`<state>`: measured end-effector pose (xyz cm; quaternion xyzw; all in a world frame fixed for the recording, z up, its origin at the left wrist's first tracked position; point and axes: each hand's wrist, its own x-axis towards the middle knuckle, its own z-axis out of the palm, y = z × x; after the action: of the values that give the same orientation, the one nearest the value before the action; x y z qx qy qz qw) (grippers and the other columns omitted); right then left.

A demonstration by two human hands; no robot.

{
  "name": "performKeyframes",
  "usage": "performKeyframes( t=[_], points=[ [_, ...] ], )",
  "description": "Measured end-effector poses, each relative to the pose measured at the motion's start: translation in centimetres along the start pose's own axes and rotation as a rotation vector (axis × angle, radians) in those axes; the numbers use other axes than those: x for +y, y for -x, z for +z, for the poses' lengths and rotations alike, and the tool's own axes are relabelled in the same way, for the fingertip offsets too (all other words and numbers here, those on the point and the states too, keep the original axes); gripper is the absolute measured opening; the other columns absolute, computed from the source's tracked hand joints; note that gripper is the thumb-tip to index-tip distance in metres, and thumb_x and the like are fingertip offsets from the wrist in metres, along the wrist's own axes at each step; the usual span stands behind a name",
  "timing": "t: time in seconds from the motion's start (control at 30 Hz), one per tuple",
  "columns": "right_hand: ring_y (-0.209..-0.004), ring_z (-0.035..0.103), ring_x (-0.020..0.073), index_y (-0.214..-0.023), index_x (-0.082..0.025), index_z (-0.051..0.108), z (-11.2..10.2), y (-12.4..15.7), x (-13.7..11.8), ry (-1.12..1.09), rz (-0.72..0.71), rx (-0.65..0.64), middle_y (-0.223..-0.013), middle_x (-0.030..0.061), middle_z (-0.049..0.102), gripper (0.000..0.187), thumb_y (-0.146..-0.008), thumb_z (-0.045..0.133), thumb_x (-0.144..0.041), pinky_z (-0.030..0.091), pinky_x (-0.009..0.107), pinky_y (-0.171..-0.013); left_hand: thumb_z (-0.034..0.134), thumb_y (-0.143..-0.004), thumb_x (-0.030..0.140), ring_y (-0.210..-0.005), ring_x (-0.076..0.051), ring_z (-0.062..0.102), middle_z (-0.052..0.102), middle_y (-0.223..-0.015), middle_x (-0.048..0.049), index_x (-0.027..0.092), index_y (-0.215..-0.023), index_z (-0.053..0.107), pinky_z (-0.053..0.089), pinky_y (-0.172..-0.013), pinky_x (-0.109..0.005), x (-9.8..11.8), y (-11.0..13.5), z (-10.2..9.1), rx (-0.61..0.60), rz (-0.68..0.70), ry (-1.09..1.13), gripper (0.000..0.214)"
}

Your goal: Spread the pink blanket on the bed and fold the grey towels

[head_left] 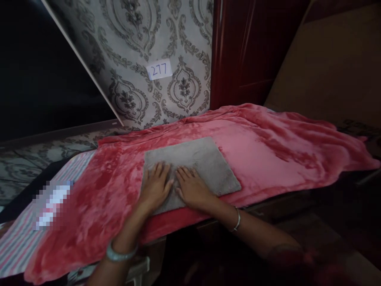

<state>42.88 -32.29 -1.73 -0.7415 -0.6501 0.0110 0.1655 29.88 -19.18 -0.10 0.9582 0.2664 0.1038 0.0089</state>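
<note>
A grey, soft-looking cloth lies flat on a pink and red plush blanket. My left hand rests on the left part of the cloth, palm down with its fingers stretched out. Beside it, my right hand lies flat near the middle of the cloth, fingers extended. Neither hand grips anything. The palms hide part of the cloth's surface.
A striped cloth shows under the blanket at the left, with a blurred patch over it. Behind stand a dark screen, patterned wallpaper with a paper label reading 277, and a dark red wooden panel.
</note>
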Motion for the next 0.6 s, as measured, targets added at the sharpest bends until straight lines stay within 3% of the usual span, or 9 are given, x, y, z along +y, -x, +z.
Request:
performKeyframes(
  t=[0.1, 0.23, 0.4, 0.6],
  points=[
    [-0.152, 0.022, 0.0267, -0.156, -0.007, 0.037, 0.5, 1.0, 0.6, -0.001, 0.009, -0.013, -0.162, 0.0138, 0.028, 0.065, -0.101, 0.039, -0.041, 0.014, 0.046, -0.126, 0.042, -0.099, 0.041, -0.153, -0.033, 0.026, 0.031, -0.164, -0.0134, 0.024, -0.154, 0.043, 0.024, -0.12, -0.061, 0.5, 2.1, 1.4, -0.054, -0.029, -0.056, 0.058],
    [-0.153, 0.02, 0.027, -0.156, -0.005, 0.036, -0.3, 4.0, 5.4, 0.059, 0.154, 0.006, -0.163, 0.0147, 0.025, 0.07, -0.1, 0.04, -0.046, 0.017, 0.047, -0.126, 0.041, -0.1, 0.043, -0.153, -0.034, 0.025, 0.029, -0.164, -0.0137, 0.023, -0.155, 0.042, 0.025, -0.12, -0.062, 0.8, 2.4, 1.9, -0.052, -0.043, -0.101, 0.059],
    [-0.15, 0.028, 0.0259, -0.156, -0.009, 0.038, 0.5, 8.7, 11.0, 0.153, 0.369, 0.162, -0.162, 0.0139, 0.029, 0.063, -0.101, 0.033, -0.04, 0.026, 0.049, -0.122, 0.04, -0.101, 0.044, -0.152, -0.033, 0.027, 0.031, -0.164, -0.0116, 0.025, -0.154, 0.042, 0.028, -0.12, -0.06, 0.6, 2.2, 1.8, -0.018, -0.037, -0.119, 0.057],
    [-0.147, 0.035, 0.0237, -0.155, -0.011, 0.04, 1.8, 10.0, 11.8, 0.193, 0.424, 0.263, -0.155, 0.0119, 0.043, 0.059, -0.101, 0.031, -0.033, 0.03, 0.045, -0.12, 0.044, -0.1, 0.042, -0.152, -0.032, 0.028, 0.033, -0.163, -0.0115, 0.026, -0.154, 0.043, 0.028, -0.12, -0.059, 0.6, 2.5, 1.8, 0.002, -0.051, -0.103, 0.056]
  ],
)
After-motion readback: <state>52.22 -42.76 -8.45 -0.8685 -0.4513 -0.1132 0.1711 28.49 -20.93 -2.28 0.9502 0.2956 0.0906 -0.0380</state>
